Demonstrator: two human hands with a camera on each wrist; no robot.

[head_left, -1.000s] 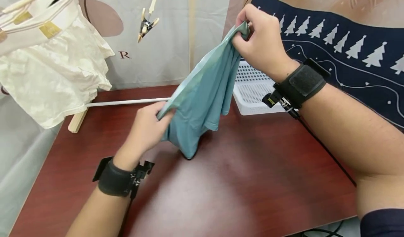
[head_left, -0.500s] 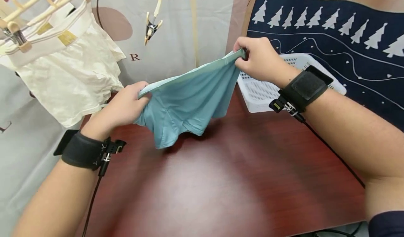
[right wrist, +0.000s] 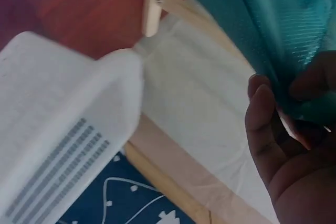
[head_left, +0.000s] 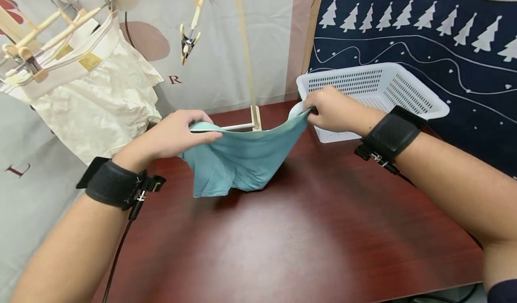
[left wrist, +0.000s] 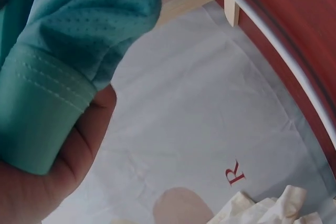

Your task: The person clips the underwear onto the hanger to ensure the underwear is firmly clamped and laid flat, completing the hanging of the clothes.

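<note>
My left hand (head_left: 173,134) pinches the waistband of the teal shorts (head_left: 238,161) at its 9 o'clock end, fingers curled over the hem. My right hand (head_left: 333,112) pinches the 3 o'clock end, beside the white basket (head_left: 404,92). The garment hangs over the red-brown table (head_left: 282,231), lower hem touching it. Judgement: keep both pinches firm and the band evenly taut, level. Long axis runs 9 to 3 o'clock; waistband up, leg openings pointing down toward 6.
</note>
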